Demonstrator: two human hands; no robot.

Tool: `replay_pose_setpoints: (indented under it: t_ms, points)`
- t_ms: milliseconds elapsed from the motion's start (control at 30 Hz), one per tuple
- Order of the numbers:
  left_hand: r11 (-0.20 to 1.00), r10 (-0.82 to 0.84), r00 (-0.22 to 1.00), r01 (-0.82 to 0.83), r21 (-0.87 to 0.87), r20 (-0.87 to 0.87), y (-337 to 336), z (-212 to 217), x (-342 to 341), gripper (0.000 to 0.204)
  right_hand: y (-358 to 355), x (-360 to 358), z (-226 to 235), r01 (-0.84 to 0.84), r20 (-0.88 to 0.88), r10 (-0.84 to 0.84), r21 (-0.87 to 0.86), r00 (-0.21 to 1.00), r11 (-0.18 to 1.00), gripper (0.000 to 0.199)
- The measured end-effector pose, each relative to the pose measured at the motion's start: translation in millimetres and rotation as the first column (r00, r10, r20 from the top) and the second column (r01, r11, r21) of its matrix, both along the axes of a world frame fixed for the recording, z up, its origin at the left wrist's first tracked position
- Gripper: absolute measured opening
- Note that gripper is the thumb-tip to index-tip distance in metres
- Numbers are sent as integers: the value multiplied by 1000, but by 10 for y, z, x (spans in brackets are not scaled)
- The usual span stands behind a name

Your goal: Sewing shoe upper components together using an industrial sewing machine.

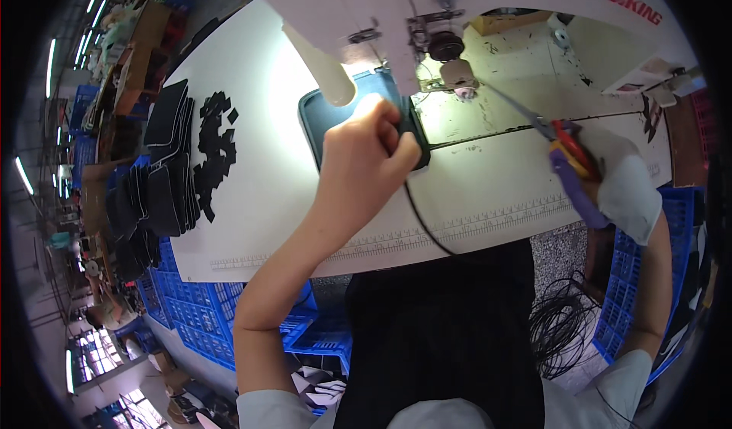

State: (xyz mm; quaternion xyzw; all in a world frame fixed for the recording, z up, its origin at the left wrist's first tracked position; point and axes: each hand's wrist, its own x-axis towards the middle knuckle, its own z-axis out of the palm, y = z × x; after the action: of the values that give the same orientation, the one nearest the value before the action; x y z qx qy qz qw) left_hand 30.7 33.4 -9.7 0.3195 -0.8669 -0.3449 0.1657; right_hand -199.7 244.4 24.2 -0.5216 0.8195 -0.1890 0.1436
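Tabletop (267, 223) – white, cluttered workshop around

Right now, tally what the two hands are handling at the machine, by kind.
Blue-edged dark panel under the left hand: 1
Black cord trailing off the table edge: 1
Scissors, red and purple handles, in the gloved right hand: 1
Total: 3
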Motion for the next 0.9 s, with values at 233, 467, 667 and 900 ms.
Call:
replay_pose_setpoints:
  t_ms: [233, 467, 667, 900]
  points:
    - [995, 72, 982, -58, 81, -174, 85, -183, 51, 15, -466, 173, 209, -113, 104, 81, 352, 991, 929, 32]
    - [996, 81, 983, -73, 56, -162, 108, -161, 60, 19, -640, 253, 196, -189, 116, 155, 391, 981, 901, 32]
    - [983, 131, 981, -111, 143, -141, 143, -68, 35, 22, -752, 315, 195, -202, 68, 195, 500, 979, 842, 36]
    - [993, 62, 998, -59, 98, -33, 147, -5, -12, 24, -933, 51, 421, -313, 246, 199, 630, 949, 710, 52]
